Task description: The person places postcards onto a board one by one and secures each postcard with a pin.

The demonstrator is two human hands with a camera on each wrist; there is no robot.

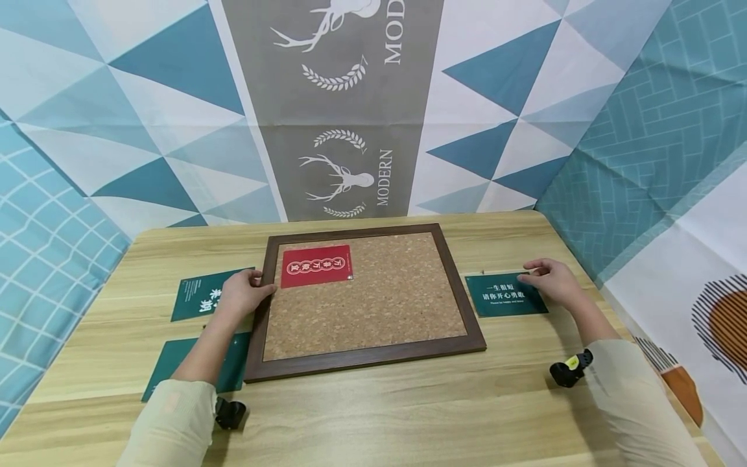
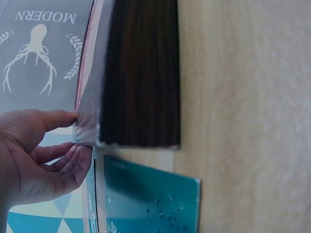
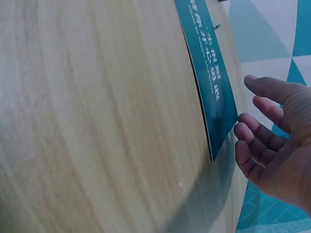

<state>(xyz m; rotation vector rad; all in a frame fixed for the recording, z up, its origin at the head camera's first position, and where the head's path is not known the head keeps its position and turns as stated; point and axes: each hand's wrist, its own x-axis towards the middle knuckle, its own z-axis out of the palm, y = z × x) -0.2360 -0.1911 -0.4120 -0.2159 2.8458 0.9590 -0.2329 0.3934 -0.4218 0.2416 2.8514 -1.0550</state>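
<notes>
A corkboard (image 1: 373, 305) with a dark brown wooden frame lies on the table. My left hand (image 1: 242, 292) grips the left side of its frame; in the left wrist view the thumb and fingers (image 2: 62, 118) meet the frame's edge. A red card (image 1: 317, 266) with white characters sits at the board's upper left, a small pin at its lower right corner. To the right of the board, my right hand (image 1: 551, 280) hovers at the right end of a green card (image 1: 504, 295). Its fingers (image 3: 260, 131) are loosely bent, with nothing between them.
Left of the board lie two more green cards, an upper one (image 1: 189, 297) partly behind the left hand and a lower one (image 1: 169, 360) crossed by the forearm. A small pin (image 3: 217, 25) rests beside the right card. A patterned cloth (image 1: 350, 117) hangs behind the table.
</notes>
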